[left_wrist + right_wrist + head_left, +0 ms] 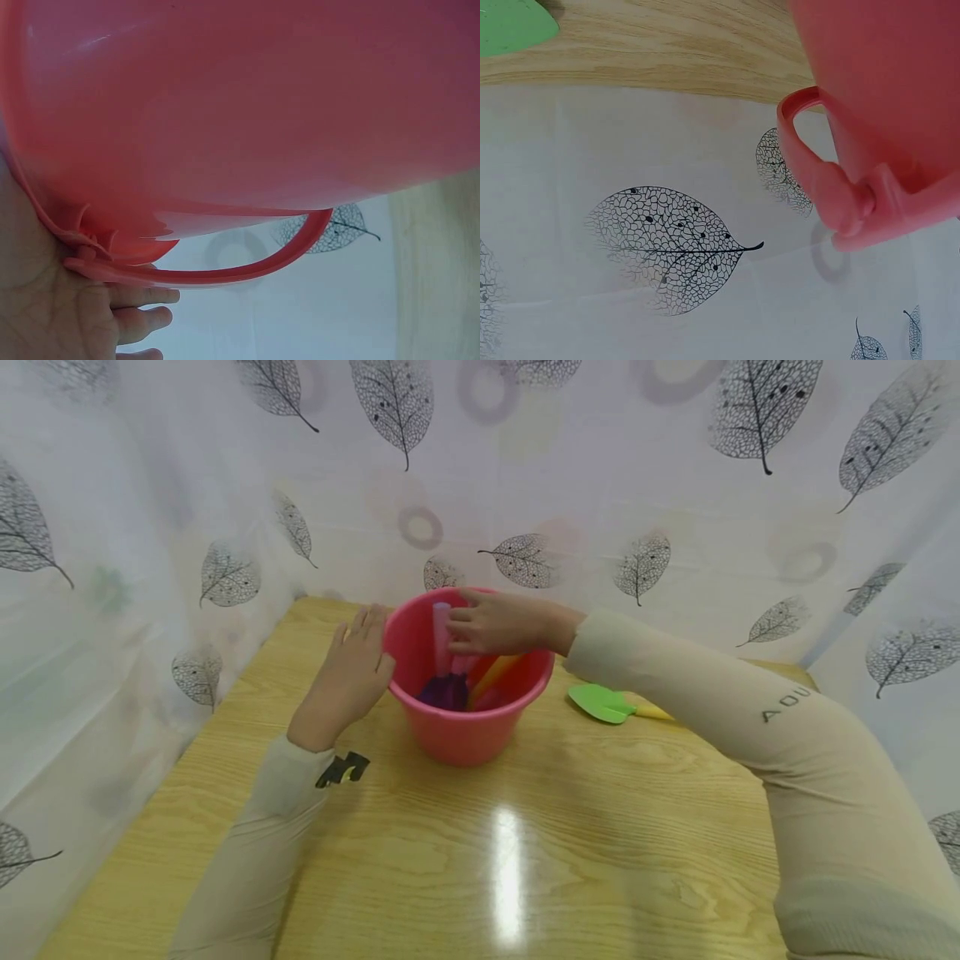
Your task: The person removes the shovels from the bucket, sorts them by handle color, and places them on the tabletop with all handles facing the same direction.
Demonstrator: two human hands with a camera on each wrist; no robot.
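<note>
Bucket (465,735) stands on table (420,868), left of trowel (600,702).

Wooden table (420,868), light and visibly grained, surface shiny; one strip of white glare (507,877) near the middle of its near part; one shovel (600,702) lying at far right, green blade to the left, yellow handle (651,712) partly hidden; white curtain (465,485) along far, left and right sides, printed with dark leaves (525,560) and pale rings (402,527).

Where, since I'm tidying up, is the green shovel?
In the head view, the green shovel lies on the table right of the pink bucket, partly behind the right sleeve.
</note>
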